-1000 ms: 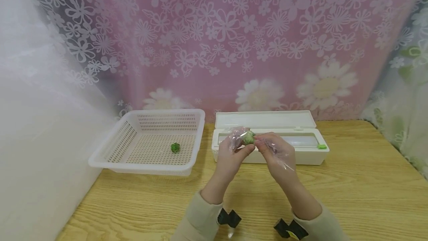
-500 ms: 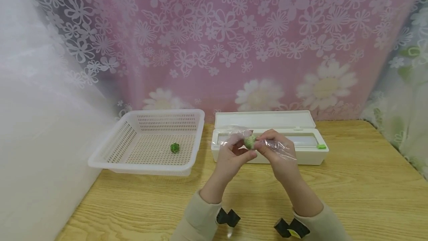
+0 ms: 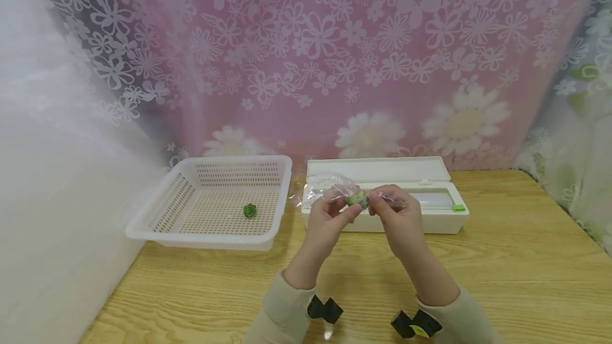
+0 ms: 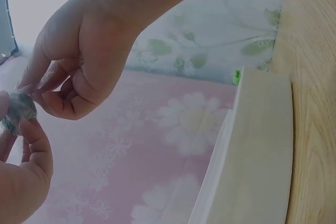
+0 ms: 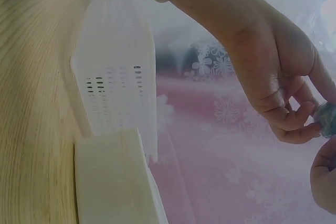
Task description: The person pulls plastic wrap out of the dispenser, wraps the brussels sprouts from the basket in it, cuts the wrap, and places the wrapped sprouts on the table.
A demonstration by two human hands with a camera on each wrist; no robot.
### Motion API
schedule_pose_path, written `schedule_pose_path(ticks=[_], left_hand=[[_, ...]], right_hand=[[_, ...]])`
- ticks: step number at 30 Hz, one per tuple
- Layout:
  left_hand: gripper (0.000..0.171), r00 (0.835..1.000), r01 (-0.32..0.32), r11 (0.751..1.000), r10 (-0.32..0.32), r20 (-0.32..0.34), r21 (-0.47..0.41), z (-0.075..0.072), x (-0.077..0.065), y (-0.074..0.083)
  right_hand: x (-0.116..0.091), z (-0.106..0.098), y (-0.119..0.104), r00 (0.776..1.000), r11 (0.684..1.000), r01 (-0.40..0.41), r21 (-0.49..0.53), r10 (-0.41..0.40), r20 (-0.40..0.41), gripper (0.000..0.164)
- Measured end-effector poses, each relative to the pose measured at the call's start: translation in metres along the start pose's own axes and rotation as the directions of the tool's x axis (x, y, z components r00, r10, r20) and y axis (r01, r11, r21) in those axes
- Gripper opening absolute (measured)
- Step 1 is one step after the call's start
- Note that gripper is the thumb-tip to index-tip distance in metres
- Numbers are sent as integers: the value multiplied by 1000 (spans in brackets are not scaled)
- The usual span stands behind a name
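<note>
Between both hands, in front of the white box, is a small round green vegetable wrapped in clear plastic film (image 3: 322, 183). My left hand (image 3: 327, 222) holds the green vegetable (image 3: 357, 199) with its thumb and fingers, and loose film spreads out to the left. On the other side my right hand (image 3: 400, 219) pinches gathered film close against the vegetable. The left wrist view catches the wrapped vegetable (image 4: 20, 111) at its left border, partly covered by fingertips. At the right border of the right wrist view, the same vegetable (image 5: 326, 118) is cut off.
A white perforated basket (image 3: 282, 216) stands at the left with one small green vegetable (image 3: 249, 210) inside. Behind the hands sits a white film dispenser box (image 3: 430, 223), lid (image 3: 382, 168) raised, with a film roll and green slider (image 3: 458, 207). A flowered curtain (image 3: 306, 68) hangs behind the table.
The vegetable has turned between the fingers. Film at the right has gathered into the right hand's pinch, while film at the left now puffs out farther. Basket and box stay put.
</note>
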State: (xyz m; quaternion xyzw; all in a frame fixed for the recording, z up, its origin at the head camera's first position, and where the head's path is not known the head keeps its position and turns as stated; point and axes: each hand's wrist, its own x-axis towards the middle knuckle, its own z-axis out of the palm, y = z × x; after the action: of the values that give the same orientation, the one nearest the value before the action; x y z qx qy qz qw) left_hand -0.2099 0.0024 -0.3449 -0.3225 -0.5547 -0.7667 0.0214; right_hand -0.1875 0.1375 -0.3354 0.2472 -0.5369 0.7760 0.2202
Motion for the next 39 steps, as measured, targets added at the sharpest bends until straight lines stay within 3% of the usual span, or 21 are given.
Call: schedule_pose_path(ticks=[5, 11, 14, 17, 22, 28, 34, 39], left_hand=[[58, 1000, -29, 999, 30, 10, -46, -2, 0, -2], [44, 999, 5, 994, -11, -52, -106, -1, 1, -2], [52, 998, 18, 999, -21, -61, -50, 1, 0, -2], [66, 998, 17, 1000, -17, -62, 5, 4, -1, 0], [72, 997, -6, 1000, 8, -76, 19, 8, -2, 2], [63, 990, -22, 1000, 22, -142, 0, 7, -1, 2], [47, 993, -5, 1000, 4, -118, -8, 6, -1, 2], [55, 997, -48, 998, 51, -59, 43, 5, -3, 3]], right_hand=[[0, 0, -1, 999, 990, -43, 136, 41, 12, 18], [-3, 2, -2, 997, 982, -78, 171, 77, 14, 10], [-4, 2, -3, 996, 986, -83, 142, 83, 7, 12], [-4, 3, -3, 996, 995, -85, 44, 86, -30, 15], [-6, 6, -4, 998, 994, -62, -95, 59, -32, 12], [-5, 7, -4, 998, 996, 26, -82, -21, 60, 16], [-4, 6, -3, 1000, 994, 12, -110, -14, -18, 14], [-4, 5, -1, 998, 997, -27, -70, 23, -51, 9]])
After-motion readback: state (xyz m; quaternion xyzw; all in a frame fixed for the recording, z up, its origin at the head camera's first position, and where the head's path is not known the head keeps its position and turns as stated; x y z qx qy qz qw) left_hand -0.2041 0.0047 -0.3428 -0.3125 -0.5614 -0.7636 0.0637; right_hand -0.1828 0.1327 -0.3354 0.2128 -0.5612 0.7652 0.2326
